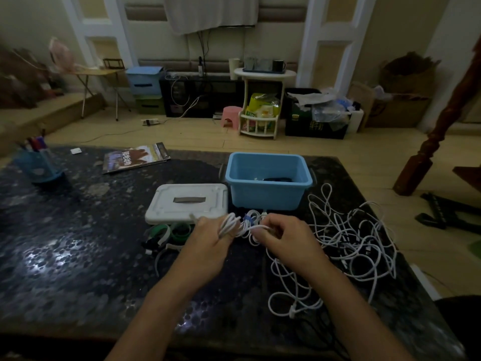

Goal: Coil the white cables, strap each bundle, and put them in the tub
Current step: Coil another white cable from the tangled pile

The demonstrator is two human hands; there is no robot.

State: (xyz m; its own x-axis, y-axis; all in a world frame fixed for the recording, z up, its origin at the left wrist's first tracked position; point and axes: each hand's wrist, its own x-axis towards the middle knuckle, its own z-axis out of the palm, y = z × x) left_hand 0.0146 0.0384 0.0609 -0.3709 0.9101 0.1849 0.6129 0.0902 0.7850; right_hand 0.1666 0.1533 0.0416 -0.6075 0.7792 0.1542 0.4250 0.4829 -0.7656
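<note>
My left hand (210, 235) grip holds white cable coil (230, 225), loops across fingers; right hand (283, 237) grip pinches strand. Blue tub (269, 179) just beyond, nearer right.

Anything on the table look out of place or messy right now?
Only the loose white cables right of the hands: a tangled heap, partly trailing off the near table edge. The tub sits upright, its lid flat beside it.

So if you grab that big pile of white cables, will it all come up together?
Probably partly. The loose cables lie looped over one another, so lifting one would likely drag others along. They look thin and floppy, so they would sag and dangle. The pile should be light for its size.
</note>
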